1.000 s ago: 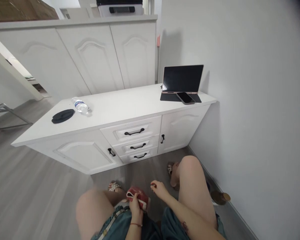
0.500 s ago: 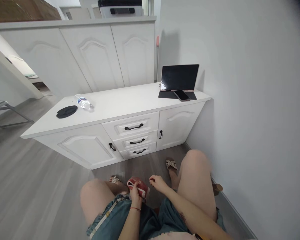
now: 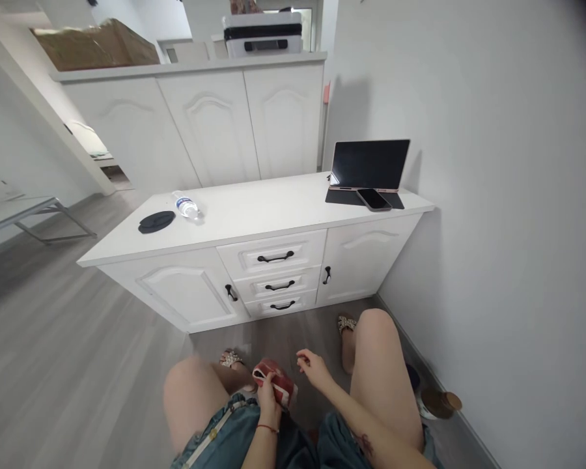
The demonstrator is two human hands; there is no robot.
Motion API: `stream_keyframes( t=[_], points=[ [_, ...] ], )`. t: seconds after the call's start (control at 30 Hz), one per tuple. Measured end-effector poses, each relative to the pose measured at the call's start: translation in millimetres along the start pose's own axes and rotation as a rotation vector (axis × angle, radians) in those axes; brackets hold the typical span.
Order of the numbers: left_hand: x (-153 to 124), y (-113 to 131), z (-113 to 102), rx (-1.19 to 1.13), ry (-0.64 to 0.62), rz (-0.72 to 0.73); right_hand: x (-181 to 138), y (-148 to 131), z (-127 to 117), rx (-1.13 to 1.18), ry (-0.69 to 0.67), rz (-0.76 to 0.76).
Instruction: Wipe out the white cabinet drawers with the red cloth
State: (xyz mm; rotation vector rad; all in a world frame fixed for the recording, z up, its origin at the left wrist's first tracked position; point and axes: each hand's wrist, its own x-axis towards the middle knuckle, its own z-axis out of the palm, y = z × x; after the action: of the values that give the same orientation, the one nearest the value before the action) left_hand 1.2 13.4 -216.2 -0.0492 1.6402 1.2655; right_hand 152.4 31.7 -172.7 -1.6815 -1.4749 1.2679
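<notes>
My left hand (image 3: 268, 398) is closed around a soft red-and-white pouch-like item (image 3: 278, 384), held low between my knees. A white-edged dark opening shows on its left side; its exact kind is unclear. To the right, apart from it, my right hand (image 3: 313, 370) hovers with loosely bent fingers spread a little. Nothing can be made out in that hand. Both forearms reach in from the bottom of the head view.
Ahead stands a low white cabinet (image 3: 254, 218) bearing a clear bottle (image 3: 187, 207), a flat black object (image 3: 157, 222), a tablet (image 3: 370, 164) and a phone (image 3: 374, 200). A wall (image 3: 508, 228) borders the right. A brown-lidded jar (image 3: 439, 402) stands by my right leg.
The head view has shifted, so the cabinet appears further right and lower. My right hand's fingers have loosened apart. The left hand keeps its hold on the red-and-white item.
</notes>
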Motion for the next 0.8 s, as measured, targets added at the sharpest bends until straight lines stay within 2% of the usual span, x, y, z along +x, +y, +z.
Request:
stream_keyframes(
  t=[0.13,0.23,0.3,0.43,0.57,0.67,0.8],
  points=[
    [1,-2,2,-0.054,-0.012,-0.051,8,-1,-14,0.086,0.111,0.063],
    [-1,-2,4,-0.078,-0.033,-0.072,22,-26,-30,0.114,0.131,-0.056],
    [-3,-2,5,-0.096,-0.051,-0.082,35,-57,-44,0.104,0.15,-0.156],
    [-7,-1,5,-0.118,-0.075,-0.11,72,-136,-81,-0.047,0.289,-0.398],
    [-13,3,3,-0.136,-0.1,-0.13,115,-195,-109,-0.26,0.314,-0.604],
    [-17,7,0,-0.155,-0.113,-0.123,139,-210,-114,-0.444,0.268,-0.589],
    [-21,12,-2,-0.186,-0.15,-0.122,152,-205,-109,-0.521,0.233,-0.56]
  ],
)
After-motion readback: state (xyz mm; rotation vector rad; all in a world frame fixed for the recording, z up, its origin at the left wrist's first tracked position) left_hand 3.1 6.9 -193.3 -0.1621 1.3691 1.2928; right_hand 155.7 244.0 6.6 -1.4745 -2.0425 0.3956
